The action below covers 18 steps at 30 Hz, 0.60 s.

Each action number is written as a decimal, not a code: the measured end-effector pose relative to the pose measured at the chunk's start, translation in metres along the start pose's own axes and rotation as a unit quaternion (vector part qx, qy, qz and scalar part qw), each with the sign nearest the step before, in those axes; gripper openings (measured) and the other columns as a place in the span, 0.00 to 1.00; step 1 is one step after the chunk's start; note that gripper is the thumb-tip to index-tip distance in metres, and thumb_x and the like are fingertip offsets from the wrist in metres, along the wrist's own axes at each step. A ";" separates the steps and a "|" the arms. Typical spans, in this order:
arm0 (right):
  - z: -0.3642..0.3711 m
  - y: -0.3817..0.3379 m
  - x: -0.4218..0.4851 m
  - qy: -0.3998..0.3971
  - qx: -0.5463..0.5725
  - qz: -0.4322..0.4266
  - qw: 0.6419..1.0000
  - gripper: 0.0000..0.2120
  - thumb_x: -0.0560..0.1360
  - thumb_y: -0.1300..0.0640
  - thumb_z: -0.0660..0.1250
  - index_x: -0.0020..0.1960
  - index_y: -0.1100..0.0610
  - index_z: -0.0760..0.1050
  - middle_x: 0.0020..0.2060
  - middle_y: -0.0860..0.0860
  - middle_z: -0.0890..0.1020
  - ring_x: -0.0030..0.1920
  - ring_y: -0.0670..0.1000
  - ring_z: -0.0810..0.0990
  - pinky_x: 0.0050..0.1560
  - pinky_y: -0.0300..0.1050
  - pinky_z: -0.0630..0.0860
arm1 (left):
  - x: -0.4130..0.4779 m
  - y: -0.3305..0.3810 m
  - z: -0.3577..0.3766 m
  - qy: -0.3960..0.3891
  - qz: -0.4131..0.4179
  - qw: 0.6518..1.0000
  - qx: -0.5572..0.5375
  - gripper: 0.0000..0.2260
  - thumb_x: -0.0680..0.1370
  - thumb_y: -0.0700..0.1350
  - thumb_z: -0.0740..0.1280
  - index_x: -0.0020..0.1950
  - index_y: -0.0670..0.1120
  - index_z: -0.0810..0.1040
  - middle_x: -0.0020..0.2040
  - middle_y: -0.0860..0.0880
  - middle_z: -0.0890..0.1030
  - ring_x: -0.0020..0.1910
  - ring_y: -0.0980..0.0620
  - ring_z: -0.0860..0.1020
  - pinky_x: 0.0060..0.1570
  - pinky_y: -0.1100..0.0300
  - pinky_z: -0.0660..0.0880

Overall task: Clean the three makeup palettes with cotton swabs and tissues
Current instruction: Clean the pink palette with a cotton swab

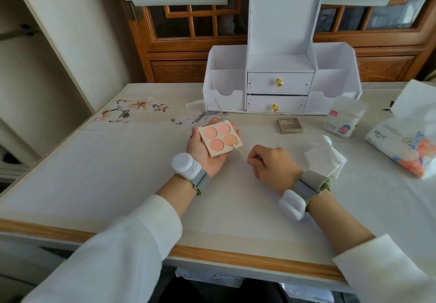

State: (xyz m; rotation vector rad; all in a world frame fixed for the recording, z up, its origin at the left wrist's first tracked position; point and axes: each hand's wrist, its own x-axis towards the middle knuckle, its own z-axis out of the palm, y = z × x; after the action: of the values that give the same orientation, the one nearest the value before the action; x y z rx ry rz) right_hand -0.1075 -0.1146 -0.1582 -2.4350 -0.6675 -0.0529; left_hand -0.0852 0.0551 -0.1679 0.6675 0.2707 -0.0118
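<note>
A square beige palette [220, 138] with four pink and peach pans lies in my left hand [205, 151], palm up above the table, fingers curled round its far edge. My right hand [269, 161] pinches a wooden cotton swab [240, 151] whose white tip touches the palette's near right corner, beside the peach pan. A second, brownish palette [289, 125] lies shut on the table further back. A loose white tissue [324, 155] sits just right of my right hand.
A white drawer organiser [280, 83] stands at the back of the cloth-covered table [118, 173]. A tub of cotton swabs [342, 119] and a tissue pack [405, 142] are at the right. Clear plastic pieces [207, 111] lie behind my left hand.
</note>
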 end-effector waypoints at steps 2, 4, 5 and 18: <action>0.002 -0.001 0.000 0.004 0.000 0.000 1.000 0.06 0.76 0.63 0.60 0.46 0.61 0.75 0.33 0.55 0.80 0.38 0.58 0.77 0.44 0.52 0.74 | 0.000 0.001 -0.001 0.002 0.001 1.000 -0.002 0.27 0.82 0.57 0.42 0.53 0.46 0.78 0.54 0.37 0.80 0.46 0.37 0.82 0.51 0.50 0.75; 0.003 -0.002 0.000 0.011 -0.003 -0.001 1.000 0.06 0.76 0.63 0.60 0.46 0.61 0.75 0.34 0.56 0.81 0.37 0.57 0.77 0.43 0.51 0.74 | -0.001 0.001 -0.001 0.002 0.002 1.000 -0.011 0.27 0.83 0.57 0.43 0.51 0.46 0.78 0.53 0.37 0.79 0.49 0.37 0.80 0.51 0.50 0.74; 0.004 -0.003 -0.001 0.011 -0.004 -0.004 1.000 0.06 0.76 0.63 0.60 0.46 0.60 0.75 0.33 0.55 0.81 0.37 0.56 0.76 0.43 0.49 0.74 | 0.000 0.000 -0.001 0.001 0.003 1.000 -0.013 0.27 0.83 0.57 0.43 0.51 0.46 0.78 0.53 0.37 0.80 0.49 0.37 0.79 0.50 0.50 0.74; 0.012 -0.011 -0.003 0.012 0.005 -0.040 0.999 0.05 0.75 0.62 0.62 0.46 0.60 0.76 0.32 0.53 0.81 0.34 0.52 0.74 0.43 0.46 0.73 | 0.004 -0.001 -0.003 0.002 0.012 1.000 -0.026 0.25 0.83 0.56 0.44 0.55 0.46 0.77 0.48 0.37 0.82 0.51 0.35 0.78 0.54 0.48 0.73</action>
State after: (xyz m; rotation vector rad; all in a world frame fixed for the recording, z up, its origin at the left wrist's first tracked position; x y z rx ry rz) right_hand -0.1167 -0.1013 -0.1624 -2.3944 -0.7537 -0.1104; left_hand -0.0822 0.0564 -0.1722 0.6197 0.2651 0.0188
